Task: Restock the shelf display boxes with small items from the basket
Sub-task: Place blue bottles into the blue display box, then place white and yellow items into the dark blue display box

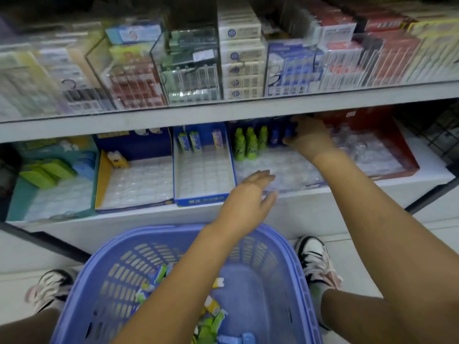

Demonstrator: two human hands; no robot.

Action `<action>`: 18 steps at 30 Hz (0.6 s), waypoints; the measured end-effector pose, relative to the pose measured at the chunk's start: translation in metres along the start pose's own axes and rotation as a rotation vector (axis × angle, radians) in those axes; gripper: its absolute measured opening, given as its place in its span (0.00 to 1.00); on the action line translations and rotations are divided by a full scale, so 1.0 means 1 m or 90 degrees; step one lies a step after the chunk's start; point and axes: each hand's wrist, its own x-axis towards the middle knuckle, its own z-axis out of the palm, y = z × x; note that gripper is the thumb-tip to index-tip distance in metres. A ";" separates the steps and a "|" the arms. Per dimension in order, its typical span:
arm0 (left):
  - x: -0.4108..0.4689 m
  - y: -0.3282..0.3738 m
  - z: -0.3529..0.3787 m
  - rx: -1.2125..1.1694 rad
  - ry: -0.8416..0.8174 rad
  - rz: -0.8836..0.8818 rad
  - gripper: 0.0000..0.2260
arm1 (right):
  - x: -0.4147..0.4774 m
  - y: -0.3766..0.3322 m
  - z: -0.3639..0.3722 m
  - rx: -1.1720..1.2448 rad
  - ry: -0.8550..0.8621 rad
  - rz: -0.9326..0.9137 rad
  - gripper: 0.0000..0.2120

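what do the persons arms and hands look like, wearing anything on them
The left arm and right arm are uncovered as far as the frame shows, with no sleeves in view. The left hand and right hand wear no gloves, and no watch or band shows at either wrist. Rings are too blurred to tell.

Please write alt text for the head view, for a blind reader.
A person's right hand grips a dark blue bottle beside green bottles in a shelf display box; the left hand is open near the box's front. A purple basket of small items sits below.
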 end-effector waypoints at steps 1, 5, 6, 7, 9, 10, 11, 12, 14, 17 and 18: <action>-0.009 -0.002 -0.005 -0.009 0.056 0.017 0.16 | -0.010 -0.006 -0.004 -0.014 0.010 0.004 0.23; -0.055 -0.031 -0.022 -0.067 0.107 -0.032 0.08 | -0.070 -0.053 -0.020 -0.022 -0.106 -0.060 0.15; -0.066 -0.043 -0.023 -0.067 0.063 -0.083 0.07 | -0.089 -0.070 -0.021 -0.003 -0.172 -0.080 0.15; -0.076 -0.056 -0.023 -0.054 0.007 -0.142 0.07 | -0.107 -0.087 -0.018 0.010 -0.235 -0.105 0.16; -0.095 -0.084 -0.016 0.014 -0.115 -0.262 0.08 | -0.136 -0.114 0.003 0.000 -0.341 -0.168 0.15; -0.105 -0.097 -0.011 0.062 -0.175 -0.299 0.09 | -0.148 -0.123 0.020 -0.016 -0.388 -0.198 0.15; -0.116 -0.108 -0.003 0.099 -0.232 -0.314 0.10 | -0.158 -0.130 0.039 -0.037 -0.434 -0.222 0.15; -0.129 -0.118 0.004 0.120 -0.285 -0.318 0.11 | -0.168 -0.133 0.061 -0.062 -0.479 -0.232 0.15; -0.150 -0.134 0.020 0.129 -0.375 -0.320 0.14 | -0.184 -0.129 0.109 -0.108 -0.554 -0.221 0.18; -0.177 -0.153 0.039 0.128 -0.428 -0.319 0.17 | -0.205 -0.110 0.173 -0.158 -0.603 -0.201 0.22; -0.184 -0.158 0.044 0.117 -0.441 -0.317 0.17 | -0.211 -0.103 0.190 -0.153 -0.605 -0.195 0.21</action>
